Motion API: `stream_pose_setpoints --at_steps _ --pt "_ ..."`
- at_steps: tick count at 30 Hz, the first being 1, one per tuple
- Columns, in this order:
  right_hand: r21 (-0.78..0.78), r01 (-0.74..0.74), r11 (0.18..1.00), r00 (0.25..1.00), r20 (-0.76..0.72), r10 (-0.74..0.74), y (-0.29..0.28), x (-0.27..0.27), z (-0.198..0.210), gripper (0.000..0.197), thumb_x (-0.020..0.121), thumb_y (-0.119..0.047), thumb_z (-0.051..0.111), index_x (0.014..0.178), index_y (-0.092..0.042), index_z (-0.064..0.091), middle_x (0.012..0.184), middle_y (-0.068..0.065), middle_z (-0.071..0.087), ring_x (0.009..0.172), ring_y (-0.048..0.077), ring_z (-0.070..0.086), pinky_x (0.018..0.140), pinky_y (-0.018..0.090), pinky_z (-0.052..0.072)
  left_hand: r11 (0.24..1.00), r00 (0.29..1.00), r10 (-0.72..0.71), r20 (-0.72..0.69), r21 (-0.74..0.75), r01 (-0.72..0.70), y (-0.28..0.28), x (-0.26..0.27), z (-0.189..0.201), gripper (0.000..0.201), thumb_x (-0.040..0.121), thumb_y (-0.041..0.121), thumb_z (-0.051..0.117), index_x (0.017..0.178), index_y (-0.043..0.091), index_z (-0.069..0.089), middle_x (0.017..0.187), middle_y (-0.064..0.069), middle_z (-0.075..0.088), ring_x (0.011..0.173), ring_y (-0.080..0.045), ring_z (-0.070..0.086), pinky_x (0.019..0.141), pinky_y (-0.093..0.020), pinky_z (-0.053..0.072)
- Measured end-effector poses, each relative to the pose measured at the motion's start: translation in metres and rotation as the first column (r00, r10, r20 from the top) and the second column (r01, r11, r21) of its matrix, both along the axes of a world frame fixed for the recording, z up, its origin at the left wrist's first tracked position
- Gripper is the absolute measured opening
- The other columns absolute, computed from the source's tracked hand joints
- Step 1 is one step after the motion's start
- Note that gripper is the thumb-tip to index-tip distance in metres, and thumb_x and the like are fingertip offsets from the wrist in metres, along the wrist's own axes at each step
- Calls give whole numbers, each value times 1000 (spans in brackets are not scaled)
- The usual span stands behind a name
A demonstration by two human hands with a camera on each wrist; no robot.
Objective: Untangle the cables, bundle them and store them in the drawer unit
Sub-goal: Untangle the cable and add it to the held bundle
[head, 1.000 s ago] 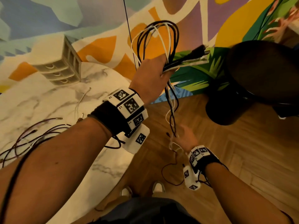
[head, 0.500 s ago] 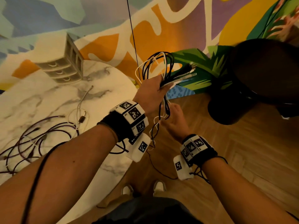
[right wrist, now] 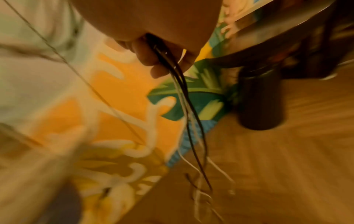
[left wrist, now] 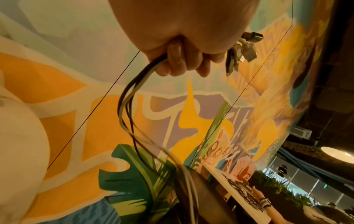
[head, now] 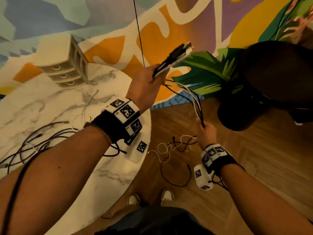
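My left hand (head: 149, 82) is raised past the table's right edge and grips a bundle of black and white cables (head: 172, 60) near their plugs (left wrist: 247, 44), which stick up and right. The strands (head: 191, 97) run down from that fist to my right hand (head: 205, 131), which holds them lower, over the wooden floor. Their loose tails (head: 171, 148) hang below the right hand in tangled loops. More dark purple and white cables (head: 42, 141) lie spread on the marble table. The beige drawer unit (head: 66, 65) stands at the table's far edge, drawers shut.
The round marble table (head: 50, 102) fills the left. A dark round stool or side table (head: 274, 78) stands right of my hands. A painted wall (head: 186, 17) rises behind, with a thin black cord (head: 138, 31) hanging down it. My shoes (head: 166, 195) show on the wooden floor below.
The loops above my left hand are gone; the cables now run straight. My right hand has moved down and right along the strands, away from the left hand, which tilted the plugs upward.
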State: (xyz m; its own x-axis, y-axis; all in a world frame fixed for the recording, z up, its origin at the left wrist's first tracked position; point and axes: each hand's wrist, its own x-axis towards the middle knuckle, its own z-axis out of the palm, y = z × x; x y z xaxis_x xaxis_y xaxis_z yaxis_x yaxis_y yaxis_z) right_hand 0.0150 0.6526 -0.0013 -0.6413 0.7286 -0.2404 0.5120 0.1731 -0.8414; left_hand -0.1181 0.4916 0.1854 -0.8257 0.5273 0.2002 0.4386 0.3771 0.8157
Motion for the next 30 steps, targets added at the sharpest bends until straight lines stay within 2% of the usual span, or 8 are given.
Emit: stream_pose_setpoints --at_steps 3,7,10,13,16,18,24,30 --pt "115 -86 990 930 365 38 28 24 -38 26 92 -24 51 83 -6 67 77 17 64 76 36 61 67 39 47 999 1000 -14 24 51 13 2 -2 7 38 99 32 43 62 24 47 55 7 43 49 -5 35 49 -20 27" --pt "1 -338 941 726 637 260 36 39 -57 34 84 -40 61 98 -10 66 98 17 65 88 35 62 76 38 52 986 970 -125 207 136 98 10 14 -7 42 98 32 45 57 26 45 48 9 37 44 -10 29 49 -28 25" --pt "36 -430 902 791 496 358 23 30 -49 41 80 -36 65 118 -21 58 116 9 56 100 25 58 87 34 49 977 903 -191 385 163 137 18 36 -29 47 97 33 48 50 27 46 46 10 35 44 -10 30 52 -28 25" --pt "-33 -357 933 933 20 358 0 15 -3 28 85 -23 56 111 -33 60 118 -1 59 99 9 60 84 28 51 977 816 -211 538 129 168 22 58 -45 28 93 21 56 65 27 55 43 12 45 42 -1 40 52 -18 33" --pt "-406 -450 795 847 -476 236 -20 10 63 39 86 3 36 113 -12 60 109 -1 66 95 9 62 80 28 49 965 719 -262 644 148 218 22 71 -60 21 89 2 50 75 18 53 51 10 53 49 -1 47 52 -14 37" --pt "-522 -561 642 780 -593 200 -29 12 94 44 81 -2 39 122 4 53 121 14 61 111 21 59 88 31 51 944 721 -292 628 69 322 22 77 -69 12 81 4 48 80 14 54 67 1 53 63 -10 50 59 -19 39" --pt "-404 -470 785 880 -285 380 -50 3 104 35 97 -34 46 91 -17 76 106 2 72 107 14 64 100 36 45 866 750 -402 526 -47 497 12 91 -80 67 79 -12 51 141 4 31 119 -14 56 107 -20 57 88 -32 50" --pt "-461 -352 815 935 -217 281 -63 1 93 42 99 -39 37 86 -14 68 83 2 71 76 12 67 73 26 52 811 909 -402 109 -417 409 -10 82 -69 18 88 21 53 102 12 61 101 -3 61 91 -16 58 80 -31 50"
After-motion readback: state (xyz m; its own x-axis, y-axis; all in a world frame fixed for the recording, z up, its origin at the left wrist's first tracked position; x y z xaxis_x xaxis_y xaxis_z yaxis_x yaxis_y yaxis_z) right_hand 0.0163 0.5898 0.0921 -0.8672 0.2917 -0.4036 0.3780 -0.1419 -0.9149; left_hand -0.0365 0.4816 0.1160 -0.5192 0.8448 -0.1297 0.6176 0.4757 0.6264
